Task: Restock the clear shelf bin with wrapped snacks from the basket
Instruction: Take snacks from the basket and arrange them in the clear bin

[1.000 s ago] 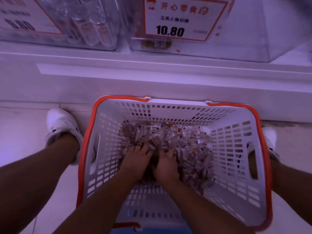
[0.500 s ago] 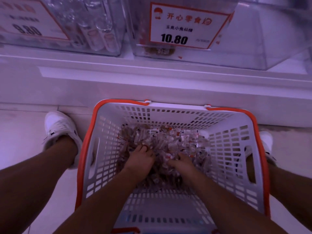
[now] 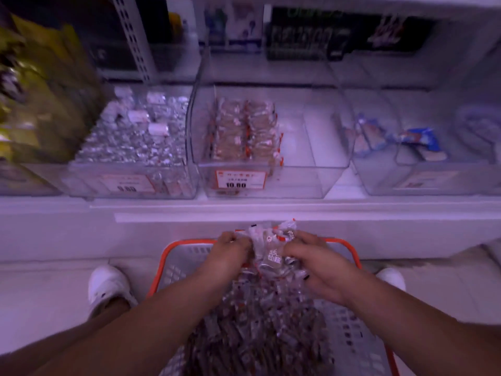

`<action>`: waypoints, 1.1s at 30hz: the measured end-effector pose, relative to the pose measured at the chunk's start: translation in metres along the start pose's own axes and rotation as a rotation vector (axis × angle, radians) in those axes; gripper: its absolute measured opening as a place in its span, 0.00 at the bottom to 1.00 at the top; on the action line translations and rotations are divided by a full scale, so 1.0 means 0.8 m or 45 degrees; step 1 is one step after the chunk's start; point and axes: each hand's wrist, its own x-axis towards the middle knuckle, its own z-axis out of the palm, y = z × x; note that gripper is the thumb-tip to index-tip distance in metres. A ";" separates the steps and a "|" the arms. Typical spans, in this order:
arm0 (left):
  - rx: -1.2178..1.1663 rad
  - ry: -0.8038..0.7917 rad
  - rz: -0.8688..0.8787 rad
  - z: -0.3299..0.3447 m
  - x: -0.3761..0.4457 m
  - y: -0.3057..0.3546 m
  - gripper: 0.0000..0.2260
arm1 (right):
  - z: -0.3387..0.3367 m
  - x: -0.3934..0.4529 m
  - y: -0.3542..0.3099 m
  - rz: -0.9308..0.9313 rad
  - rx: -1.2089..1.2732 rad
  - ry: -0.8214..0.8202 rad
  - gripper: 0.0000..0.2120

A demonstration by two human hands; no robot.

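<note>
A white basket with an orange rim (image 3: 165,256) stands on the floor between my feet, holding a heap of clear-wrapped snacks (image 3: 257,329). My left hand (image 3: 227,256) and my right hand (image 3: 314,267) together grip a bunch of wrapped snacks (image 3: 271,245), lifted above the basket's far rim. Straight ahead on the shelf sits the clear bin (image 3: 320,147) with an orange price tag (image 3: 240,180). Two rows of the same snacks (image 3: 244,131) fill its left part; its right part shows bare bottom.
A clear bin of silver-wrapped sweets (image 3: 135,137) stands left of the target bin, and one with blue packets (image 3: 412,145) to its right. Yellow-green bags (image 3: 35,85) hang at far left. The white shelf ledge (image 3: 244,207) juts out above the basket. White shoes (image 3: 108,283) flank it.
Both hands rose out of the basket with a bunch of snacks gripped between them. The view tilted up, so the shelf bins now show from above.
</note>
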 end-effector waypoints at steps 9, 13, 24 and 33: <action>-0.559 -0.264 0.062 0.006 -0.075 0.043 0.16 | 0.043 -0.069 -0.029 -0.479 -0.289 0.021 0.13; -0.441 -0.088 0.096 -0.004 -0.057 0.050 0.14 | 0.028 -0.043 -0.039 -0.347 -0.221 0.114 0.13; -0.572 0.078 0.052 0.001 -0.027 0.052 0.11 | 0.031 -0.016 -0.053 -0.366 -0.237 0.185 0.20; -0.767 -0.237 0.054 0.004 -0.045 0.051 0.21 | 0.044 -0.022 -0.041 -0.417 -0.079 0.210 0.15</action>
